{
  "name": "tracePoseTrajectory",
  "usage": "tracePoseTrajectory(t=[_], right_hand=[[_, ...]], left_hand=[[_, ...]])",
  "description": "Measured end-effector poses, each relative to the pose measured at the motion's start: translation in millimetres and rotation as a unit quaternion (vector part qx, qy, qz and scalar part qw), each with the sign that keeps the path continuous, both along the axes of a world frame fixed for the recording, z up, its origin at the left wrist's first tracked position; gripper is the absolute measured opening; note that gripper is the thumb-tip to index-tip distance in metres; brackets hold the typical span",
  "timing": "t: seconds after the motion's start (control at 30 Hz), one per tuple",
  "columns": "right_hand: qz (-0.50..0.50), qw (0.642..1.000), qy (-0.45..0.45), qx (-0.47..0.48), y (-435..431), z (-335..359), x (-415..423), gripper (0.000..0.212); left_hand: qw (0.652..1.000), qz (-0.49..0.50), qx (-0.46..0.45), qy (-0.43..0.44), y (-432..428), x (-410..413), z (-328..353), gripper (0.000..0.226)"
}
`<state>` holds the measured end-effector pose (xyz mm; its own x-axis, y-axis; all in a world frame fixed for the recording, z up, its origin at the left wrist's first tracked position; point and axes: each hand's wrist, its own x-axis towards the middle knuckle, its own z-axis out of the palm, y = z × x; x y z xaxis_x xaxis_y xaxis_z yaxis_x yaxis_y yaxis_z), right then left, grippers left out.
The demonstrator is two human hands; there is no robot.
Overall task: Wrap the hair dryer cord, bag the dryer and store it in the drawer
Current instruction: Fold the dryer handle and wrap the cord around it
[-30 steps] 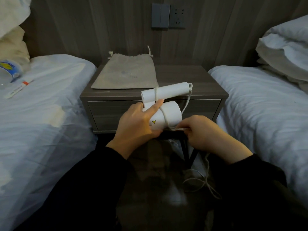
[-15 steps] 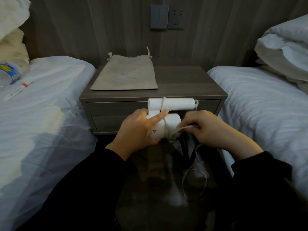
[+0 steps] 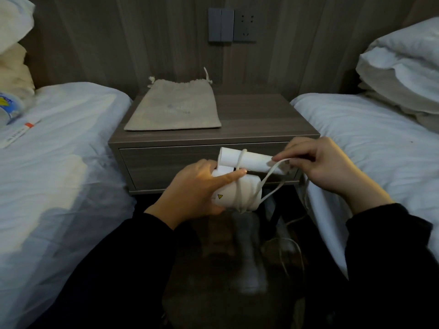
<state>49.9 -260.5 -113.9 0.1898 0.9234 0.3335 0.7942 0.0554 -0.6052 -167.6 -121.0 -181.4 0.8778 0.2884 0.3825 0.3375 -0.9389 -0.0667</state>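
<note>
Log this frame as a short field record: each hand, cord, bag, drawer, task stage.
left hand: grips folded white hair dryer, index finger pinning a wrap
right hand: pinches white cord, pulling a loop
cord: partly wound, rest trails to the floor
beige drawstring cloth bag: flat on grey wooden nightstand
drawer: shut
stage: wrapping

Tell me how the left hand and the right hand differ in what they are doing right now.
The left hand grips the hair dryer by its body, forefinger laid across it; the right hand pinches only the cord. The left hand sits lower, near the middle; the right hand is raised, at the handle's end. Both wear black sleeves and work in front of the nightstand.
</note>
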Motion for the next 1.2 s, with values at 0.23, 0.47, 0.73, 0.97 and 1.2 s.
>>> tracePoseTrajectory(t=[0.23,0.47,0.73,0.97,1.2], right_hand=[[-0.117,0.993,-0.009,-0.012,9,-8,3,0.012],[-0.081,0.995,0.010,-0.061,23,-15,-13,0.011],[-0.066,0.993,0.064,-0.080,22,-14,-9,0.010],[-0.086,0.992,0.051,-0.077,25,-20,-14,0.009],[-0.151,0.987,0.050,-0.037,26,-27,-30,0.004]], left_hand=[[0.996,-0.050,0.070,-0.014,-14,8,2,0.077],[0.997,-0.062,0.023,0.045,-20,11,-7,0.087],[0.995,-0.064,-0.045,0.059,-25,15,-4,0.094],[0.994,-0.070,-0.016,0.077,-25,15,-7,0.092],[0.993,-0.053,-0.064,0.089,-26,14,-10,0.095]])
